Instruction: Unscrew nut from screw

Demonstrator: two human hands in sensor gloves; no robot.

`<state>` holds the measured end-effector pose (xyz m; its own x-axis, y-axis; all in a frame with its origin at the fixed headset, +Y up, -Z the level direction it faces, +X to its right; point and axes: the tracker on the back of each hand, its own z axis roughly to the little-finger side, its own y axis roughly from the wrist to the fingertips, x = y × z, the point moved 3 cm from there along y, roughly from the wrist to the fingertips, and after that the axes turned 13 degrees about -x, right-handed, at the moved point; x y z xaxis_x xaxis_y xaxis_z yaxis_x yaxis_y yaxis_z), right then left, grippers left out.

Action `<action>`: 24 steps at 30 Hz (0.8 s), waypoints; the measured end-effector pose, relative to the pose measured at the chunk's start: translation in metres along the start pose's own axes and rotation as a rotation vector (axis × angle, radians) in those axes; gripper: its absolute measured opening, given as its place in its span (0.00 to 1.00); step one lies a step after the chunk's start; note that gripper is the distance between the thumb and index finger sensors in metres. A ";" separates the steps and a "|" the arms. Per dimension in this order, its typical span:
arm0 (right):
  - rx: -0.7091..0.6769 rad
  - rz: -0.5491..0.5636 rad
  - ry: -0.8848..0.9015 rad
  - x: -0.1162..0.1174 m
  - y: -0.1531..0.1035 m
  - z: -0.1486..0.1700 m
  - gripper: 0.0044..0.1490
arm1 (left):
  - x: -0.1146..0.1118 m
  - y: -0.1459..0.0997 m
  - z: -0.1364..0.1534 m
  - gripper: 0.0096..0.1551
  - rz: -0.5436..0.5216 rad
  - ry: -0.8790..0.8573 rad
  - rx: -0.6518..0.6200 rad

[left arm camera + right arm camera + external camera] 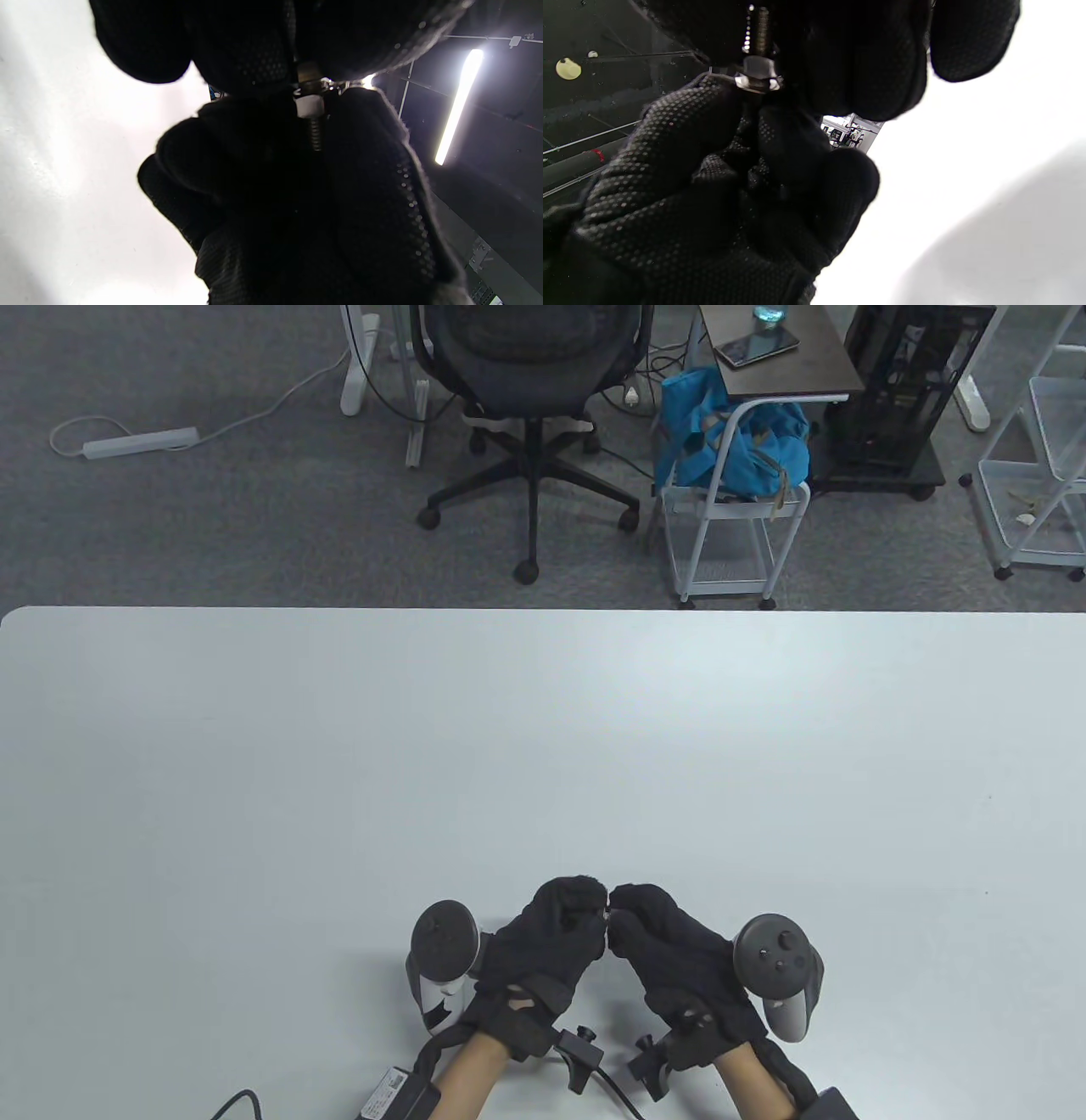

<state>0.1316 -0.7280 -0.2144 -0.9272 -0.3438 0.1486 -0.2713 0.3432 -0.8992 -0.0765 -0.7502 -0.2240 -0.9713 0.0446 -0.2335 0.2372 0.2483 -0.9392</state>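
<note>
Both hands meet fingertip to fingertip above the near edge of the white bench (543,729), at its centre. The left hand (543,946) is curled, its fingers pinching the threaded shank of the screw (314,134). The right hand (674,954) is likewise curled, thumb and forefinger pinching the nut (756,77), which sits on the screw. Screw and nut are held off the bench surface, in the small gap between the two gloves.
</note>
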 end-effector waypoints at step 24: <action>0.047 -0.026 0.033 0.003 -0.001 0.006 0.36 | 0.001 0.000 0.002 0.26 -0.004 -0.002 0.009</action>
<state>0.1311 -0.7345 -0.2159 -0.9285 -0.3223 0.1846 -0.2833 0.2931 -0.9131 -0.0770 -0.7518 -0.2245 -0.9723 0.0420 -0.2300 0.2332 0.2395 -0.9425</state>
